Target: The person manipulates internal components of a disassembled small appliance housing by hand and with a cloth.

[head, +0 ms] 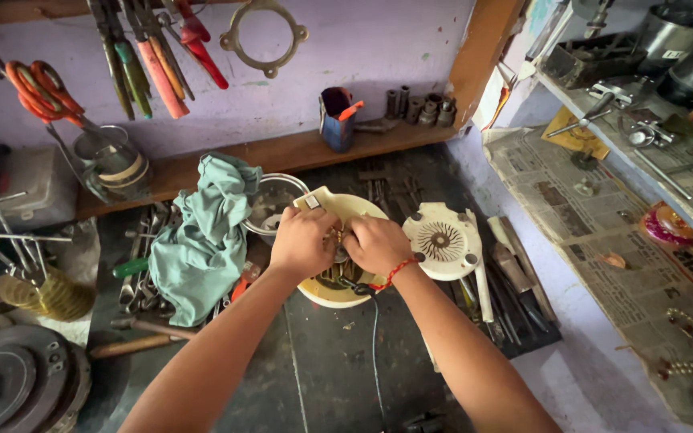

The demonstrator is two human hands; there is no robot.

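Observation:
A cream plastic appliance housing (352, 210) lies on the dark workbench, open side up, with a motor partly visible inside. My left hand (304, 241) and my right hand (377, 244) both press into the housing, fingers curled around parts at its middle. What the fingertips grip is hidden. A red thread circles my right wrist. A thin wire runs from the housing toward me. A round cream cover with a slotted centre (444, 240) lies just right of my right hand.
A green cloth (204, 234) is heaped to the left, over loose hand tools. A steel bowl (271, 202) sits behind the housing. Pliers and cutters (150, 58) hang on the wall. Newspaper-lined shelves (603, 216) stand at right. A metal disc (6, 381) lies at bottom left.

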